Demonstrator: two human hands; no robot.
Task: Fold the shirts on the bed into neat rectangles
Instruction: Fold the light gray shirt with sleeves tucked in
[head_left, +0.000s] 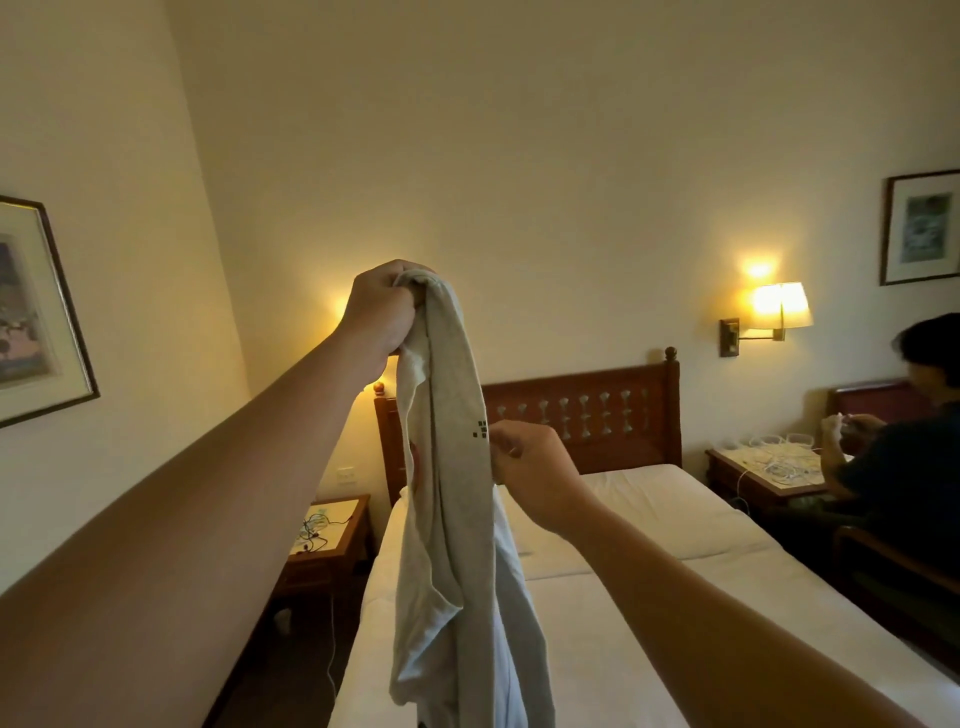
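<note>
Just left of the frame's centre, the left hand (382, 306) is clenched around the bunched top of a light grey shirt (452, 519), holding it up in the air. The shirt hangs straight down from that fist in long folds, reaching the bottom edge of the frame, with the white bed (649, 597) behind and below it. A small dark square logo (480, 430) shows on the fabric about a third of the way down. Right beside that logo, the right hand (535, 475) pinches the shirt's right edge between thumb and fingers, lower than the left hand.

The bed runs from the lower middle toward the carved wooden headboard (587, 415) at centre right. A wall lamp (776, 309) glows in the right half, above a nightstand (763, 470) strewn with white cables. At the right edge another person (904, 447) in dark clothing sits by that nightstand. In the lower left, a second bedside table (332, 535) carries dark cables, and a framed picture (31, 312) hangs at the left edge
</note>
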